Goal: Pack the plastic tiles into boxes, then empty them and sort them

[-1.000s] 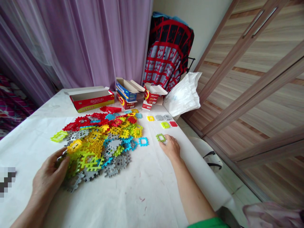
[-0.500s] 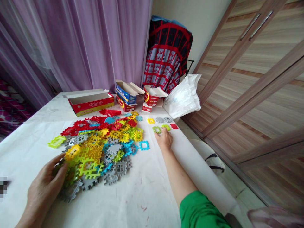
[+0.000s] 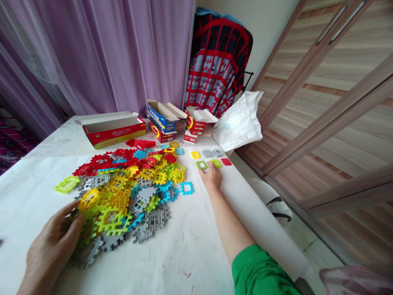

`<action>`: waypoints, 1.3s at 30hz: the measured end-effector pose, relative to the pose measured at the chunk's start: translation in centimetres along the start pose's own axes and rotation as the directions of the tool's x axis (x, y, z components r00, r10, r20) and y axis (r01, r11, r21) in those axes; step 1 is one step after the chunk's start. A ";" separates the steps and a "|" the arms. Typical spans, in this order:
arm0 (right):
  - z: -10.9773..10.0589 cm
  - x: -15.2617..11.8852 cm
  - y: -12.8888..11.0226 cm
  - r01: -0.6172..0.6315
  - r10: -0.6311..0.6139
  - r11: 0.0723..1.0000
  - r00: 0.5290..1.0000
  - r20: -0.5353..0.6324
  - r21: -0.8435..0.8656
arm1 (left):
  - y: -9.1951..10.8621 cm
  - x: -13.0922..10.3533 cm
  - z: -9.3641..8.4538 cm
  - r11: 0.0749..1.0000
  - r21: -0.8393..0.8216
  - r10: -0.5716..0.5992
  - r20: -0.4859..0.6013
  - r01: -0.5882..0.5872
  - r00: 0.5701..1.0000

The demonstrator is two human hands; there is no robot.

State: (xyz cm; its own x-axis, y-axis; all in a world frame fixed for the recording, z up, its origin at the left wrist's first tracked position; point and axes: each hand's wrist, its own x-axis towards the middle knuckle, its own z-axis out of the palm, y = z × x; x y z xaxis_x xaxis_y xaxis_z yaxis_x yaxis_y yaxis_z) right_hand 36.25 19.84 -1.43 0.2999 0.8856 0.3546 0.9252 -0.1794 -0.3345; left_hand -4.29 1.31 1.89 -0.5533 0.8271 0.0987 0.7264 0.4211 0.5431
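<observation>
Colourful plastic interlocking tiles point(image 3: 115, 184) with notched edges lie in a big pile on the white-covered table. At the pile's near left edge rests my left hand point(image 3: 53, 233); its thumb and fingers are spread beside green and grey tiles, and its fingertips are partly hidden. My right hand point(image 3: 211, 177) reaches to a small group at the table's right. Its thumb is by a light green frame tile point(image 3: 201, 165), and its stretched fingers meet a second green tile point(image 3: 216, 163). Nearby lie a yellow tile point(image 3: 195, 155), a red tile point(image 3: 226, 162) and grey tiles point(image 3: 207, 153).
Behind the pile stand an open red box point(image 3: 115, 133), a blue box point(image 3: 161, 116) stacked on a red one, and more small red boxes point(image 3: 195, 125). A white plastic bag point(image 3: 238, 123) sits at the far right edge. A wooden wardrobe point(image 3: 322, 102) stands to the right.
The view has shifted slightly, so the pile and my left hand appear a little further left. My right hand stays by the green tiles, with little movement.
</observation>
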 end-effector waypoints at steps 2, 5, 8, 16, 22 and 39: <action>0.2 0.0 0.1 0.021 -0.020 1.000 1.000 -0.019 0.016 | 0.5 -0.2 -0.3 0.998 -0.018 -0.062 0.055 0.063 0.997; 0.1 -0.1 0.1 0.035 -0.034 0.999 0.999 -0.024 0.030 | 0.9 -0.5 -0.5 0.994 -0.037 -0.104 0.076 0.107 0.992; -0.2 -0.3 0.1 0.030 -0.030 0.999 0.999 -0.017 0.025 | 1.0 -0.5 -0.5 0.991 -0.061 -0.112 0.080 0.117 0.990; -0.4 -1.1 0.3 0.091 -0.086 0.988 0.995 -0.044 0.128 | 1.2 -0.4 -0.6 0.992 -0.065 -0.103 0.060 0.107 0.993; -0.5 -2.2 0.5 0.151 -0.146 0.969 0.988 -0.044 0.196 | 1.5 -0.7 -0.6 0.993 -0.115 -0.030 0.010 0.031 1.000; -4.7 -11.5 -7.9 0.719 -0.781 0.492 0.613 -0.115 0.491 | 0.0 -0.7 0.6 0.980 -0.183 0.068 -0.091 -0.084 0.994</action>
State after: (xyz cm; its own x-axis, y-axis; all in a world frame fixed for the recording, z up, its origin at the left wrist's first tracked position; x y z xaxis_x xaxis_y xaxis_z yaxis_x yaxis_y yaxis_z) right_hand 26.59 9.09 1.22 -0.5119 0.6340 0.5796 0.5569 0.7587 -0.3381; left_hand -3.69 0.98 1.26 -0.5371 0.8167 0.2111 0.6836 0.2749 0.6761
